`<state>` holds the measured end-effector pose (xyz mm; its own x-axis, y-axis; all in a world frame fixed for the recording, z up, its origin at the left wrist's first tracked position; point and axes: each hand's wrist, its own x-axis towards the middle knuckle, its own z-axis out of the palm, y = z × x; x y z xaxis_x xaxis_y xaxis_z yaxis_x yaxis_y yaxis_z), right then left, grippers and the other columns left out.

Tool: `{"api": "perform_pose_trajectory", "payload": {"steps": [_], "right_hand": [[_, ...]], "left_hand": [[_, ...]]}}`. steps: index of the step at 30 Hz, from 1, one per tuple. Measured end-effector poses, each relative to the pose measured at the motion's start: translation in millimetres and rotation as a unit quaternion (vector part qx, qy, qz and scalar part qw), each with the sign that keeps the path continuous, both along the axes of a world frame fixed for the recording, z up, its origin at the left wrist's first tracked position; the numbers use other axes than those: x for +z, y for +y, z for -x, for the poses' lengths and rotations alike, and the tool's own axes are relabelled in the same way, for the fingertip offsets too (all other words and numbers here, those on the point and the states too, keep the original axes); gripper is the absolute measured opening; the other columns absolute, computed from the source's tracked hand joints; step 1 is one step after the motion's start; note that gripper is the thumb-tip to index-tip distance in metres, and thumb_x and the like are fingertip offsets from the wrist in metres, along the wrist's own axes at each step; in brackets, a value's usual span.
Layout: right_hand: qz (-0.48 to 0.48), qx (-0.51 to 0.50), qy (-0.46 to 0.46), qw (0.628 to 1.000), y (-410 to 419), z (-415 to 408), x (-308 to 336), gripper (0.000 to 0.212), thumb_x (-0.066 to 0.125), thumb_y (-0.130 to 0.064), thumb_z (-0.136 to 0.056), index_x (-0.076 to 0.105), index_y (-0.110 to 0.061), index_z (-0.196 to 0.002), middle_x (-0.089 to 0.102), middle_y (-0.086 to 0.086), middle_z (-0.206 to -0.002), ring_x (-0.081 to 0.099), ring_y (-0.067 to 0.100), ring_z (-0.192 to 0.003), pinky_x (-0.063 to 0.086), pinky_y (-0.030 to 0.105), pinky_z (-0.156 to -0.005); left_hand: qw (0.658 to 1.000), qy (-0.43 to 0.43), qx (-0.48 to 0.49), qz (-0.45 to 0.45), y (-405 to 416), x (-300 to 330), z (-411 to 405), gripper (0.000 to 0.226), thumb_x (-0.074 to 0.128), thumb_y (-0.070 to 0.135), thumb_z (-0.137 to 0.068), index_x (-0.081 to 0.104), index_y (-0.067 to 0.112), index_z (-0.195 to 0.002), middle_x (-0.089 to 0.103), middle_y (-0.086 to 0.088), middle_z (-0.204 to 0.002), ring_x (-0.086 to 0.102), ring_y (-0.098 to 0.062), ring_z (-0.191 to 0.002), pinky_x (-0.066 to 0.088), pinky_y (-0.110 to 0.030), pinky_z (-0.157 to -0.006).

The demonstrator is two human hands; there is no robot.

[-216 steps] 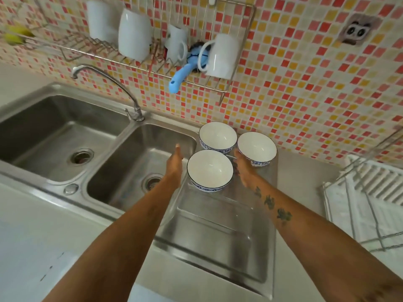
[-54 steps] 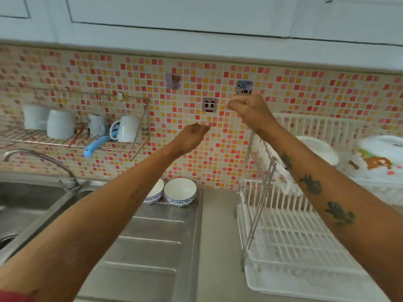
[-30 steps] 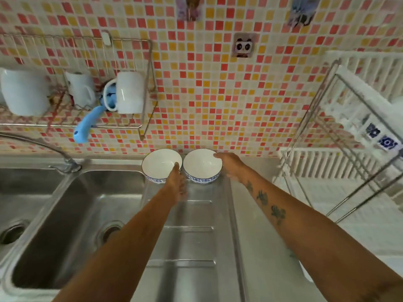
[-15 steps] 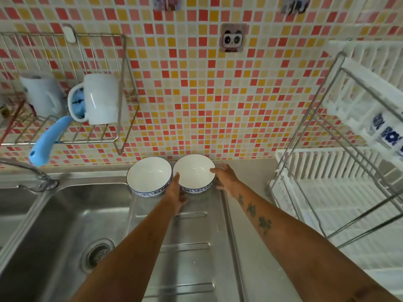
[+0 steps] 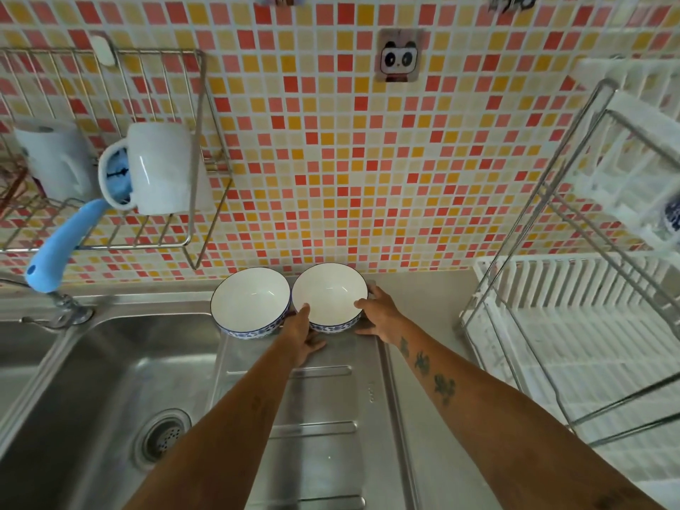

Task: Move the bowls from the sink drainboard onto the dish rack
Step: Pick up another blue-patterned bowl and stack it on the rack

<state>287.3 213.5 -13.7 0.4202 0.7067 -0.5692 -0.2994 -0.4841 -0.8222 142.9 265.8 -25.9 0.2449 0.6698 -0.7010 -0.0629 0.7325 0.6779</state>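
Observation:
Two white bowls with blue patterned sides stand side by side at the back of the steel drainboard (image 5: pixel 316 428), against the tiled wall. The right bowl (image 5: pixel 329 294) sits between my hands: my left hand (image 5: pixel 303 334) grips its near-left side, thumb on the rim, and my right hand (image 5: pixel 377 314) grips its right side, thumb on the rim. The left bowl (image 5: pixel 250 301) touches it and is not held. The white two-tier dish rack (image 5: pixel 574 325) stands at the right; a blue-patterned bowl (image 5: pixel 672 215) shows at its upper tier.
A steel sink basin (image 5: pixel 110 392) with a drain lies left of the drainboard, the tap base (image 5: pixel 70 311) behind it. A wire wall shelf (image 5: pixel 154 200) holds white mugs and a blue-handled brush (image 5: pixel 62 248). Grey counter (image 5: pixel 427 300) separates drainboard and rack.
My head has moved closer to the bowls. Both hands have closed in on the right bowl, thumbs now on its rim. One bowl went from the drainboard to the rack's upper tier.

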Motion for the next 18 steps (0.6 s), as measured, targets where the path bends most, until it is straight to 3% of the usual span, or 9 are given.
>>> {"api": "perform_pose_trajectory", "payload": {"steps": [6,12,15,18], "right_hand": [[-0.018,-0.019,0.029,0.999,-6.4,5.1,4.3,0.057,0.049,0.007,-0.089,0.041,-0.021,-0.139,0.039,0.008,-0.144,0.042,0.039,-0.126,0.054,0.059,-0.084],[-0.034,-0.041,0.011,0.999,-22.8,10.6,14.9,0.059,0.044,0.014,-0.087,0.042,-0.014,-0.139,0.044,0.007,-0.131,0.043,0.045,-0.126,0.054,0.062,-0.082],[-0.057,-0.047,0.005,0.997,-32.5,10.3,29.9,0.060,0.044,0.015,-0.084,0.044,-0.015,-0.137,0.045,0.006,-0.131,0.045,0.044,-0.124,0.056,0.060,-0.077],[-0.081,-0.041,-0.017,0.996,-35.8,9.5,43.0,0.060,0.044,0.014,-0.082,0.046,-0.016,-0.134,0.046,0.005,-0.128,0.047,0.042,-0.121,0.058,0.058,-0.072]], "left_hand": [[1.000,-0.012,0.002,0.002,-2.8,3.8,3.1,0.046,0.047,0.022,-0.102,0.035,0.019,-0.146,0.043,-0.015,-0.148,0.046,-0.035,-0.132,0.043,-0.056,-0.104],[0.998,-0.057,-0.008,-0.007,-11.8,10.3,7.3,0.050,0.044,0.009,-0.101,0.029,0.015,-0.149,0.037,-0.019,-0.151,0.041,-0.041,-0.135,0.042,-0.058,-0.101],[0.995,-0.095,-0.008,-0.007,-19.1,21.0,11.3,0.050,0.048,0.016,-0.100,0.031,0.014,-0.148,0.040,-0.020,-0.148,0.045,-0.041,-0.128,0.044,-0.057,-0.099],[0.981,-0.189,-0.040,-0.007,-22.1,36.0,18.4,0.054,0.055,0.045,-0.094,0.045,0.016,-0.139,0.054,-0.017,-0.136,0.057,-0.039,-0.113,0.053,-0.059,-0.088]]}}
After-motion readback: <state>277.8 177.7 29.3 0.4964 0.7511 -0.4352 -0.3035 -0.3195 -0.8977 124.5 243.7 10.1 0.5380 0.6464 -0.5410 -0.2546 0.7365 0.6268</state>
